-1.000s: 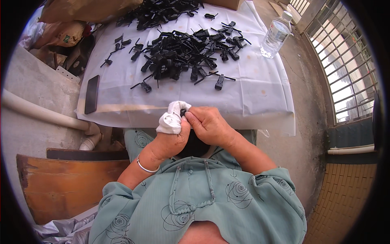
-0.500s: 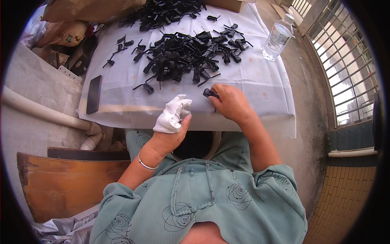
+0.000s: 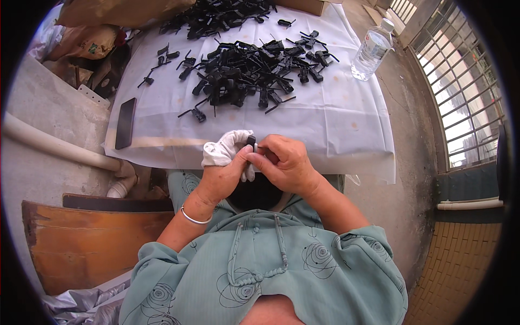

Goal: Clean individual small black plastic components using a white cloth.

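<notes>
A small black plastic part [image 3: 251,141] is held up between my two hands, just over the near edge of the table. My left hand [image 3: 226,160], in a white glove that leaves the thumb bare, grips it between thumb and fingers. My right hand [image 3: 287,162] is bare; its thumb and fingers pinch at the right side of the same part, and they hide most of it. Beyond my hands lies a heap of similar black parts [image 3: 238,76] with thin prongs. One loose black part [image 3: 198,115] rests at the heap's near side.
A white sheet [image 3: 336,130] covers the table. A dark phone [image 3: 125,123] lies at its left edge, a clear water bottle [image 3: 372,50] stands at the right. Farther back are a second black heap [image 3: 216,19] and a cardboard box [image 3: 300,5]. A dark bucket-like opening [image 3: 254,194] shows between my knees.
My right hand has moved left and nearer to me, bringing the black part to my left hand. The gloved fingers have closed around it, and both hands now meet.
</notes>
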The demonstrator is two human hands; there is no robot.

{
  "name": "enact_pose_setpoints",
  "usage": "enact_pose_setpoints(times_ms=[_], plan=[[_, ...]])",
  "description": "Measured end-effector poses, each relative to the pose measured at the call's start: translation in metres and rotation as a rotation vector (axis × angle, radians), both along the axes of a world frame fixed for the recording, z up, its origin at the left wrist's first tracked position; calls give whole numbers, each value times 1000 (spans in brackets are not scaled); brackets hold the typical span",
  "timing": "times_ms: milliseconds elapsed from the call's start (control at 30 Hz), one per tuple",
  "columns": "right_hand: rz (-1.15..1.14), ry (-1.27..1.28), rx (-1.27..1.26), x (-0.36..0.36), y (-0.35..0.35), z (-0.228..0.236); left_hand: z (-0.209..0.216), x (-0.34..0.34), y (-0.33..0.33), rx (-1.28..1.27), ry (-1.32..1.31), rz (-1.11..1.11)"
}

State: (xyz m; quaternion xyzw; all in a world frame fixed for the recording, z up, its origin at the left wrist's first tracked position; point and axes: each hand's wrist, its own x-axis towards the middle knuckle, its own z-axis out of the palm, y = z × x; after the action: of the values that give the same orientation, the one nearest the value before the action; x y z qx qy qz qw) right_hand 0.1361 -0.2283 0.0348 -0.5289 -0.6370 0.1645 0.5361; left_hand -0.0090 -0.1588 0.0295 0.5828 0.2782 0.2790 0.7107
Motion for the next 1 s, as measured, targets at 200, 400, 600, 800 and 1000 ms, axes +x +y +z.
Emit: enact_pose_setpoints(times_ms=[200, 400, 600, 800, 1000], plan=[[-53, 163, -171, 0, 7, 0, 6, -8, -4, -34, -82, -89], [104, 80, -210, 6, 5, -3, 8, -3, -8, 309, 141, 88], [65, 141, -335, -3, 6, -12, -5, 0, -5, 919, 221, 194], [114, 168, -379, 11, 6, -9, -12, -2, 4, 397, -17, 120], [154, -67, -209, 24, 4, -20, 1, -2, 1, 61, -18, 27]])
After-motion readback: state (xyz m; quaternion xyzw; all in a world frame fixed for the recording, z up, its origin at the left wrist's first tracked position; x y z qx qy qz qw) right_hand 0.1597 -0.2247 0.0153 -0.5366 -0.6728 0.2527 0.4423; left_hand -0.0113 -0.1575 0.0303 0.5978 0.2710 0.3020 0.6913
